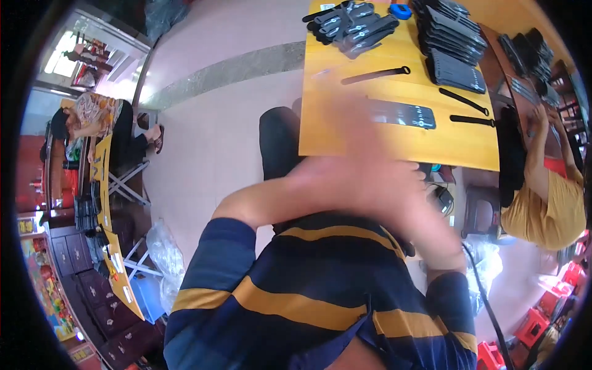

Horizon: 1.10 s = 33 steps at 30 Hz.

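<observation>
Head view showed my two forearms crossing in front of my striped shirt (320, 277), both badly blurred. My left hand (345, 123) was raised over the near edge of the yellow table (394, 145), its fingers spread and open, gripping nothing that I could see. My right hand (425, 216) sat lower, near my chest, a smear of motion; whether it was open or closed I could not tell. Nearest my left hand lay a flat black card (404, 115) on the table, just beside the blur of my fingers; I could not tell if they touched it. Beyond it a long black strap (376, 74) lay alone, and two more straps (472, 111) lay toward the right edge. At the far end sat a loose heap of straps (351, 24) and, right of it, a stack of black cards (450, 40), with a blue tape roll (400, 11) between them. A person in a yellow shirt (549, 209) sat at the right of the table. Another person (92, 117) sat at a second table (108, 222) far to my left
</observation>
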Each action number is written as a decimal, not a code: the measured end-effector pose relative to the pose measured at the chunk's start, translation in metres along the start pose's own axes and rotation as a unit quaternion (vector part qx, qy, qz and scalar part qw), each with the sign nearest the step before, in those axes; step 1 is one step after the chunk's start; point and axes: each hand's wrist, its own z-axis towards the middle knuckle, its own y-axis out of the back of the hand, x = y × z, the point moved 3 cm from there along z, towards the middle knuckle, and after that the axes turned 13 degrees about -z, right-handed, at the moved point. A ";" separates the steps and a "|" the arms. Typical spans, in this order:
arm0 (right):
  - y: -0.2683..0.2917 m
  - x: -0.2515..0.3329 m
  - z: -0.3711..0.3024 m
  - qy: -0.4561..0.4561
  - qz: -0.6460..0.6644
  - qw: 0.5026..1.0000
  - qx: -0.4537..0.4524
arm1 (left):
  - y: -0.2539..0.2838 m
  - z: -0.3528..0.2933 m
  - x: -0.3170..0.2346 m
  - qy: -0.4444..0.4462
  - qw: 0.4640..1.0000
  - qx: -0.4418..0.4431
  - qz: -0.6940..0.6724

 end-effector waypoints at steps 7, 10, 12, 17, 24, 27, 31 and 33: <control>-0.009 0.011 -0.088 0.087 0.092 0.980 -0.151 | 0.060 -0.039 -0.022 0.040 0.994 -0.099 -0.034; -0.019 -0.081 -0.102 -0.086 0.004 0.994 -0.067 | 0.064 -0.071 -0.003 0.176 0.858 -0.224 -0.426; -0.027 -0.134 -0.136 -0.231 -0.131 0.962 -0.058 | 0.100 -0.055 0.002 0.322 0.925 0.132 -0.151; -0.017 -0.148 -0.170 -0.242 0.018 0.968 0.058 | 0.138 -0.057 0.069 0.391 0.915 -0.096 0.009; 0.005 -0.096 -0.135 0.098 0.310 0.945 -0.021 | 0.125 -0.046 0.159 0.412 0.880 -0.198 0.128; 0.037 -0.062 -0.116 0.212 0.536 0.809 -0.116 | 0.112 -0.039 0.185 0.425 0.879 -0.161 0.146; 0.104 0.001 -0.098 0.354 0.778 0.515 -0.068 | 0.108 -0.043 0.207 0.444 0.872 -0.141 0.152; 0.140 0.024 -0.091 0.411 0.800 0.432 -0.061 | 0.107 -0.043 0.212 0.406 0.884 -0.148 0.177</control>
